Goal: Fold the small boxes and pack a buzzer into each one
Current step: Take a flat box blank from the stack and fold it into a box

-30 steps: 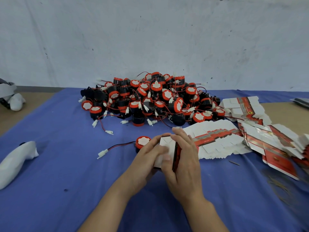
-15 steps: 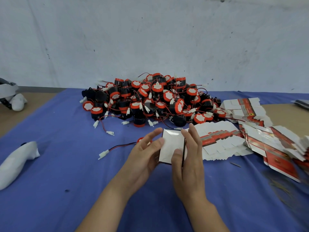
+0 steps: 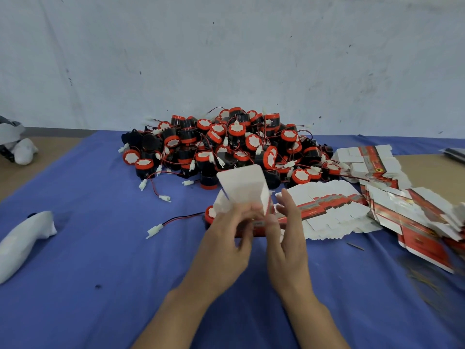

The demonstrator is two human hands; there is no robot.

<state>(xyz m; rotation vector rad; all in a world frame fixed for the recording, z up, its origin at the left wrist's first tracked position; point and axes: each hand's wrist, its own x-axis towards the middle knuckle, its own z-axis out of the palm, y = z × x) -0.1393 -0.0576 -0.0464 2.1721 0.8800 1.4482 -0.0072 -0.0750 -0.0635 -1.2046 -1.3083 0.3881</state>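
— White inner card showing now: squaring the box [image 3: 245, 190] up from the flat blank of half a second ago, and tilting its open flap toward the pile of buzzers [image 3: 226, 147].

— Gripping it how?

— Closing together on its lower end. Pinching the near corner with the left hand [image 3: 226, 238]; seemingly pinching the other side with the thumb of the right hand [image 3: 286, 238], fingers stretching straight alongside. Blurring too much there to be certain.

— Meaning what for the job?

— Probably finishing the fold, not yet packing. Leaving one lone buzzer [image 3: 210, 213] lying on the worktop [image 3: 100, 273] just behind the left hand, trailing its wire and white connector [image 3: 154, 230] leftward.

— Room to move?

— Working above bare blue cloth, with open space to the left and toward the body. Brushing close on the right to fanned flat blanks [image 3: 327, 205], just beside the right hand. Keeping well apart from a white wrapped bundle [image 3: 22, 238] at far left.
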